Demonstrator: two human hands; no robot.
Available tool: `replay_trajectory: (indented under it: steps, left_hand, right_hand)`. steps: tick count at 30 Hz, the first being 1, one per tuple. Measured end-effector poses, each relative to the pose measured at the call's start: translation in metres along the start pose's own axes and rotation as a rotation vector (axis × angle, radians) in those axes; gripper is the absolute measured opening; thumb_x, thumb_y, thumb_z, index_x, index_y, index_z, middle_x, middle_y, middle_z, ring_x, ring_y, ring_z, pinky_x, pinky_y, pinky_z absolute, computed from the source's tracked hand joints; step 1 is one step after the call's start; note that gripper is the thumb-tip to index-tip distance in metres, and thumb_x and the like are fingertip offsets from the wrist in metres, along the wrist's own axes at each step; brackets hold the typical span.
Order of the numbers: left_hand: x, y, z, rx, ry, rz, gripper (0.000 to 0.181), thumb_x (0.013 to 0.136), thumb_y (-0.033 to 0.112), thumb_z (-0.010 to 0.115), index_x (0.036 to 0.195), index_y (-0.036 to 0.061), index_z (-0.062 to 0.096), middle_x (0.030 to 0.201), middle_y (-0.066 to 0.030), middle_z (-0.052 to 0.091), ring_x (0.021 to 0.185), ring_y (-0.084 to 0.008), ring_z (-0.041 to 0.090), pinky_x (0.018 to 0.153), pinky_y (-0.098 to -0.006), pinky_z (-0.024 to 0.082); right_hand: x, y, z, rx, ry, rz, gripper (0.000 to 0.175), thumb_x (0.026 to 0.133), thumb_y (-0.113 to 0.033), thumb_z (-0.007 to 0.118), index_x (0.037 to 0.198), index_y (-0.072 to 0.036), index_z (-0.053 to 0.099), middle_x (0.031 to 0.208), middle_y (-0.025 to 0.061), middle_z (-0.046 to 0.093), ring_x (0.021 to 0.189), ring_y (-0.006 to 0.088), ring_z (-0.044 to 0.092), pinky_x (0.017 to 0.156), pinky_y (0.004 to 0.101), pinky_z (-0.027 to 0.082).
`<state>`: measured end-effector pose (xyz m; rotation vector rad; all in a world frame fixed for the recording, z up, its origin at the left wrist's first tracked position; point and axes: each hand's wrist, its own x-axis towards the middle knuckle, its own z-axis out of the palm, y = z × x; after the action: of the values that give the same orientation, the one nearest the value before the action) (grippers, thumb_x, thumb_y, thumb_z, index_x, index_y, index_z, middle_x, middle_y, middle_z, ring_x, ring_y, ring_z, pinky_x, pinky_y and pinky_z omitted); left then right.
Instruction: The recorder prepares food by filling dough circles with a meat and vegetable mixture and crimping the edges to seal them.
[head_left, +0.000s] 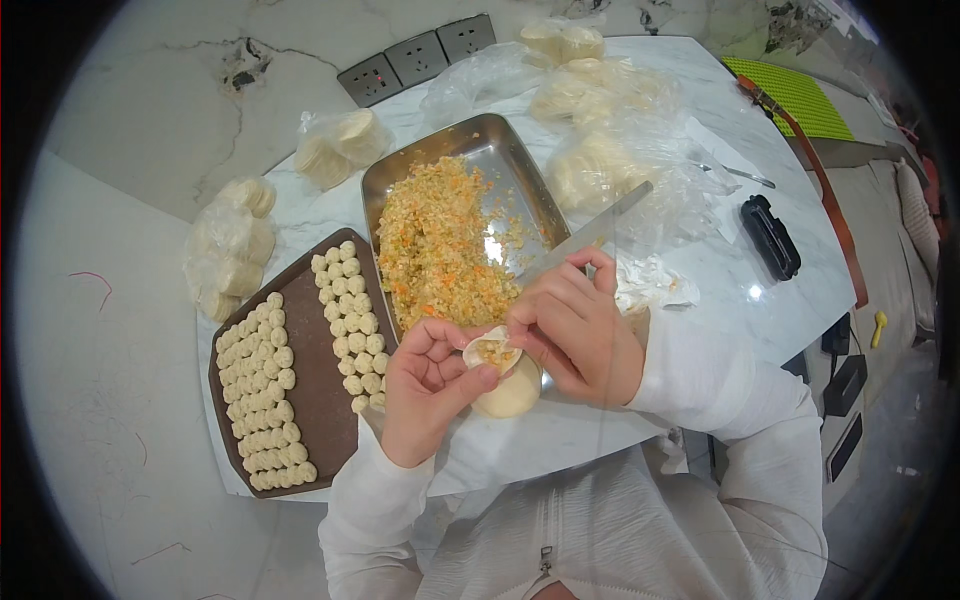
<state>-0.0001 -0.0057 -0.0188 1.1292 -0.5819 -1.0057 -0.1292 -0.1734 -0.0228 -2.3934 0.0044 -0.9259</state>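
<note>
My left hand (435, 382) holds a round dough wrapper (480, 351) with chopped filling in it, thumb at its near edge. At the wrapper's right edge, the fingers of my right hand (574, 330) pinch the rim. Below it a stack of round wrappers (508, 394) lies on the marble table. Just beyond my hands, a metal tray (517, 142) holds a heap of chopped filling (442, 240) with orange bits. A flat metal blade (600, 225) leans across the tray's right side, its lower end hidden by my right hand. Rows of small pleated dumplings (262, 390) fill two parts of a brown tray (322, 442).
Bagged wrapper stacks stand at the left (232, 247), behind the metal tray (341, 146) and at the back right (600, 157). A crumpled white tissue (656, 285) lies right of my right hand. Farther right are a black case (770, 238) and a metal utensil (750, 178).
</note>
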Motion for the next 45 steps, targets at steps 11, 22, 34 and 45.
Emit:
replay_trajectory:
  steps: [11, 22, 34, 45]
  left_hand:
    - [-0.0002, -0.0002, -0.0035, 0.027, 0.065, 0.032, 0.02, 0.088, -0.007, 0.065, 0.102, -0.0001, 0.053, 0.115, -0.0179, 0.065, 0.093, -0.0144, 0.068, 0.078, -0.0247, 0.058]
    - [-0.004, 0.0027, -0.0005, 0.16, 0.058, 0.091, 0.018, 0.095, 0.001, 0.06, 0.113, -0.0031, 0.058, 0.116, -0.0178, 0.066, 0.088, -0.0153, 0.07, 0.072, -0.0234, 0.059]
    - [-0.0028, 0.0039, -0.002, 0.05, 0.023, -0.027, 0.019, 0.099, 0.008, 0.058, 0.115, -0.0016, 0.056, 0.106, -0.01, 0.067, 0.085, -0.017, 0.071, 0.07, -0.023, 0.058]
    - [-0.0022, 0.0011, -0.0025, 0.009, 0.025, -0.027, 0.017, 0.097, 0.007, 0.061, 0.111, -0.0016, 0.058, 0.101, -0.0049, 0.064, 0.082, -0.009, 0.066, 0.07, -0.0217, 0.057]
  right_hand:
    - [0.0003, -0.0005, 0.0005, -0.013, -0.082, -0.027, 0.011, 0.086, -0.013, 0.066, 0.093, -0.013, 0.057, 0.091, 0.001, 0.054, 0.092, 0.0204, 0.054, 0.093, 0.0451, 0.03]
    - [0.0009, -0.0002, -0.0004, 0.003, -0.113, -0.09, 0.012, 0.085, -0.016, 0.068, 0.093, -0.015, 0.06, 0.092, -0.0017, 0.056, 0.094, 0.0183, 0.056, 0.094, 0.045, 0.028]
    - [0.0017, 0.0, -0.0003, 0.048, -0.139, -0.057, 0.017, 0.081, -0.014, 0.073, 0.096, -0.019, 0.067, 0.094, -0.0055, 0.06, 0.095, 0.0152, 0.056, 0.096, 0.0465, 0.022]
    - [0.0035, -0.0007, 0.0009, 0.041, -0.101, -0.036, 0.029, 0.073, -0.007, 0.079, 0.098, -0.016, 0.067, 0.094, -0.0038, 0.062, 0.09, 0.0176, 0.057, 0.095, 0.0424, 0.026]
